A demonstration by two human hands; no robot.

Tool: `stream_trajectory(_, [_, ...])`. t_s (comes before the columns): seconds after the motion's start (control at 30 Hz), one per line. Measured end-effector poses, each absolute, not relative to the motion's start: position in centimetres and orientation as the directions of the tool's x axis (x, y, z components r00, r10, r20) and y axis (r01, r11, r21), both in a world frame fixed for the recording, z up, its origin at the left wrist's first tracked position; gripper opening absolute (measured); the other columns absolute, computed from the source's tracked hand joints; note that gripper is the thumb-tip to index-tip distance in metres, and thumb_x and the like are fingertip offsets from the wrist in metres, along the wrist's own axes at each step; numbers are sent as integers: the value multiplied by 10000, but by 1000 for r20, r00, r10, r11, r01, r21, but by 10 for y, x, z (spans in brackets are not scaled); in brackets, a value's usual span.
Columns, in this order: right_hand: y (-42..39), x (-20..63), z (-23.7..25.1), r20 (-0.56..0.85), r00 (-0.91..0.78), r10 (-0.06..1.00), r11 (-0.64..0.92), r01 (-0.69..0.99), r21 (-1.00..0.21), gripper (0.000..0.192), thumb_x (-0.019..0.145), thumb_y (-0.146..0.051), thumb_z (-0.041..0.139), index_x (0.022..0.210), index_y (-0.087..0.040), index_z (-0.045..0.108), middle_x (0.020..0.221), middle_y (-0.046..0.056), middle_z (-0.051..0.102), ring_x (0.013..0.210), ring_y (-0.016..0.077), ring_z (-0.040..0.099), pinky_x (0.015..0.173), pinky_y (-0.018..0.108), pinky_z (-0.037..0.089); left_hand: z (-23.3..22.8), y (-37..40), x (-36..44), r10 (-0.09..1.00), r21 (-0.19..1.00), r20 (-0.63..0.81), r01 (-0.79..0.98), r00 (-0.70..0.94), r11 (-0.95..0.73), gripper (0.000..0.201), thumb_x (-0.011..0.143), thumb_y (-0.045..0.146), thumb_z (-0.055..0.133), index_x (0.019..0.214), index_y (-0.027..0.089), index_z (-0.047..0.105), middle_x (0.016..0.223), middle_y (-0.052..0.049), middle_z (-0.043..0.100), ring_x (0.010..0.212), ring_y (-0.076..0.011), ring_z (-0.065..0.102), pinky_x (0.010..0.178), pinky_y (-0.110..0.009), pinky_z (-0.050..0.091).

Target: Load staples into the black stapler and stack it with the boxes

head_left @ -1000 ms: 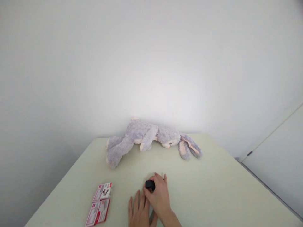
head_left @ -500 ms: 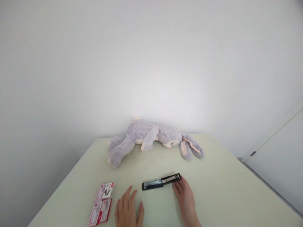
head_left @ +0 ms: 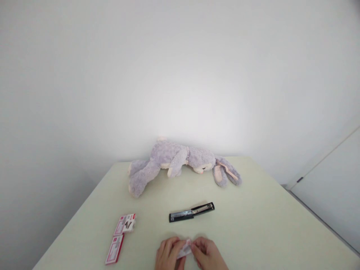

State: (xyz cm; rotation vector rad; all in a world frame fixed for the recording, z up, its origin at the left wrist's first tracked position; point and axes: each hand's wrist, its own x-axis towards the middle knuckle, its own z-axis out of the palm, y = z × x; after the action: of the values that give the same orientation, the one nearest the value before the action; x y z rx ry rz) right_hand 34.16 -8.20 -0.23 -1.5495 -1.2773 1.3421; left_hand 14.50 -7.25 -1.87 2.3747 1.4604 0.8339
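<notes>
Near the front edge of the table, my left hand (head_left: 168,253) is closed around a small white-and-red staple box (head_left: 185,249). The fingertips of my right hand (head_left: 207,253) pinch the box's right end. Much of the box is covered by fingers. Just beyond both hands lies a black stapler (head_left: 192,212), folded out flat with its metal staple channel showing; neither hand touches it. Off to the left, a lone staple box (head_left: 114,249) lies below a pair of similar boxes (head_left: 124,224), one of them with dark staples pictured on it.
A lilac plush rabbit (head_left: 180,159) lies on its side at the back of the pale table (head_left: 253,225), ears pointing right. Behind it rises a white wall (head_left: 180,75). A white panel (head_left: 334,187) with a dark fitting stands at the right.
My left hand has taken the lower right box from the group and brought it rightward. My right hand has left the stapler, moved nearer and now pinches the box.
</notes>
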Motion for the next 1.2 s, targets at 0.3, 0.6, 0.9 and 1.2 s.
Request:
stream_trajectory(0.3, [-66,395,20,-209,92,973,-227,495,-839,291,840,-442,622,686,-197,658,596,-8,610,586,156,549,558,246,366,13,-47,137,887,638,172,638,428,-432,409,842,340,734,1247,298,688,1167,-49,732,1095,-253,648,957,-398,533])
stream_trajectory(0.6, [-57,375,59,-95,-66,993,-6,790,-614,160,814,-241,634,857,-286,781,720,5,733,708,190,653,665,271,383,6,-55,134,891,680,199,597,409,-426,456,871,344,721,1318,302,642,1214,-52,716,1141,-251,626,1010,-411,527])
stream_trajectory(0.9, [-31,347,70,-70,-328,942,252,830,-498,207,706,-130,648,730,-267,800,759,61,783,795,256,708,765,314,435,7,-55,135,896,696,195,587,398,-412,453,860,343,741,1301,305,643,1193,-43,719,1134,-257,622,1015,-420,523])
stream_trajectory(1.2, [-52,409,78,-81,-247,966,146,775,-615,321,801,-215,618,1087,-276,750,742,-31,729,669,161,647,647,238,399,5,-53,132,905,706,203,585,373,-399,447,828,360,755,1264,301,678,1187,-48,721,1116,-252,639,1004,-399,527])
